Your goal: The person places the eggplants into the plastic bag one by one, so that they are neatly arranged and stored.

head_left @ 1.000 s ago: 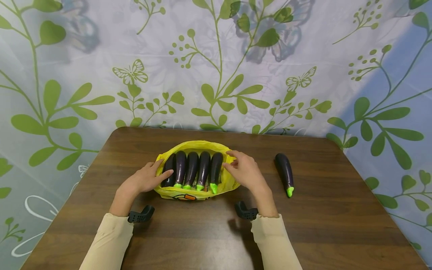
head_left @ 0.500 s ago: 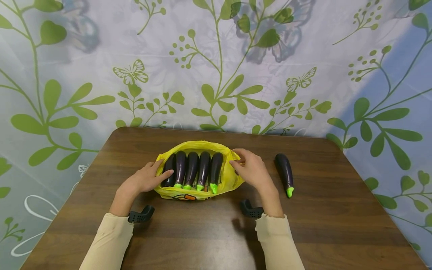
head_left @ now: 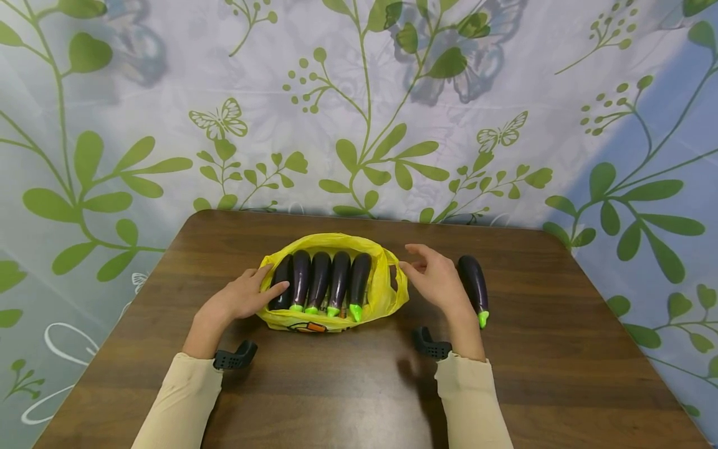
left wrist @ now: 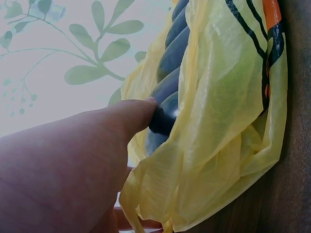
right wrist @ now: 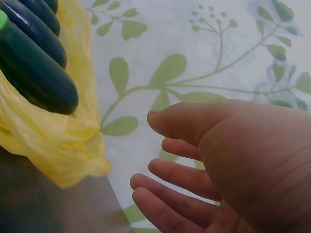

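In the head view a yellow plastic bag lies on the table with its mouth spread. Several dark eggplants with green stem ends lie side by side in it. My left hand is at the bag's left rim. Its thumb touches the leftmost eggplant, while the other fingers lie outside the bag, partly hidden by it in the left wrist view. Right of the bag, my right hand hovers with fingers relaxed and holding nothing. A single eggplant lies beyond that hand, partly covered by it.
The brown wooden table reaches back to a leaf-patterned cloth hanging behind it. On the bag's right side a handle loop stands apart, table showing through.
My right hand has left the bag's right rim and shifted right toward the single eggplant. The bag's right side has spread a little outward. My left hand has stayed put.
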`<state>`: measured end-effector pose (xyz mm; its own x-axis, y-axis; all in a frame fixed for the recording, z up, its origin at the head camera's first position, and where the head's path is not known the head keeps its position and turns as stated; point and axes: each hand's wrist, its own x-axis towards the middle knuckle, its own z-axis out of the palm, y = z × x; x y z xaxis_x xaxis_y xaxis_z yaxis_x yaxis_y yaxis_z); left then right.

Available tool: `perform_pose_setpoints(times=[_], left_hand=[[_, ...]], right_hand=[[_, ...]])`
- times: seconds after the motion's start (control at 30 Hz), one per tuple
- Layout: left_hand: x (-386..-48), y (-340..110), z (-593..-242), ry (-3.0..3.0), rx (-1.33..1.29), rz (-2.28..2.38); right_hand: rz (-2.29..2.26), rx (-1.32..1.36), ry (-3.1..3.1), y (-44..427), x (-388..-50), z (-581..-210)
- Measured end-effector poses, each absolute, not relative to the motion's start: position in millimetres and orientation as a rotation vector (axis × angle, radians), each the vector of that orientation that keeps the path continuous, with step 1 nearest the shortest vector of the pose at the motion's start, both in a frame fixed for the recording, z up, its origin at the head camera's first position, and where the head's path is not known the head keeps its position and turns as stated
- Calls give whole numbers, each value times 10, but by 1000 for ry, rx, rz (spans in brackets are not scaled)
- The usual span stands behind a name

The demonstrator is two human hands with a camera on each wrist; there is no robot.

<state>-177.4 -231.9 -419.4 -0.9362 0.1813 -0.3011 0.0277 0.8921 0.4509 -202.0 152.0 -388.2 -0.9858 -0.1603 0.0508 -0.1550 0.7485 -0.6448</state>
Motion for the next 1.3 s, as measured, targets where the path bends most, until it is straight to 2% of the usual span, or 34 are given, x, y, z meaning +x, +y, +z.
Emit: perform_pose_setpoints(times=[1.3], left_hand=[[-1791,-2332,-4235,2725,137,644]], right_hand=[[-1041,-19,3025,2136,-2060,-3996]])
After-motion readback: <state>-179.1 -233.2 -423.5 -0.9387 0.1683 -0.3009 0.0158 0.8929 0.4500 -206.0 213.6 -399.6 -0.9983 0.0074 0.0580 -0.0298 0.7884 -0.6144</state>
